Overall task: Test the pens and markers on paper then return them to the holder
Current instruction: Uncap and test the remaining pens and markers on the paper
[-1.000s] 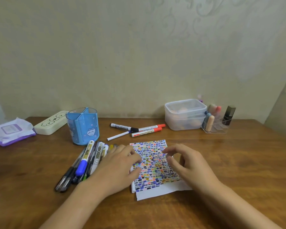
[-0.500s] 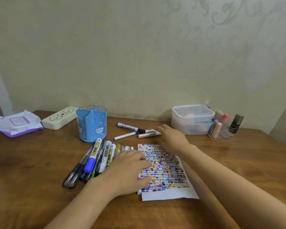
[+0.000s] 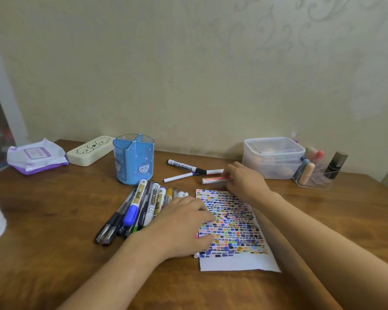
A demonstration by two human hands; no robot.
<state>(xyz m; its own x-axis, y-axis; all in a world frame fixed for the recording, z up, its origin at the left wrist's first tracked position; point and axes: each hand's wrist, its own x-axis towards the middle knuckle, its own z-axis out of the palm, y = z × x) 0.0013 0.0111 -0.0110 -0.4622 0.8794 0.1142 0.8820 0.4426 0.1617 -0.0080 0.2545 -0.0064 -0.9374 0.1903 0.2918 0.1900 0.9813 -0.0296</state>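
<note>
The paper [image 3: 233, 229], covered in small coloured test marks, lies flat near the front edge of the table [image 3: 54, 220], long axis running front to back, tilted slightly.

A red-labelled marker [image 3: 214, 180] lies just beyond the paper's far edge, long axis left to right; its right end is gripped by the fingers of the right hand [image 3: 244, 182]. A second red marker [image 3: 214, 171] lies just behind it, parallel.

A black-capped marker [image 3: 186, 167] printed "WHITEBOARD MARKER" lies diagonally, cap toward the right hand. A thin white pen [image 3: 178, 177] lies beside it.

The left hand [image 3: 184, 224] rests palm down, fingers spread on the paper's left edge and over a fanned pile of pens [image 3: 132, 211]; one barrel reads "WHITEBOARD". The pile points toward the blue holder [image 3: 133, 159], which stands upright toward the back edge.
</note>
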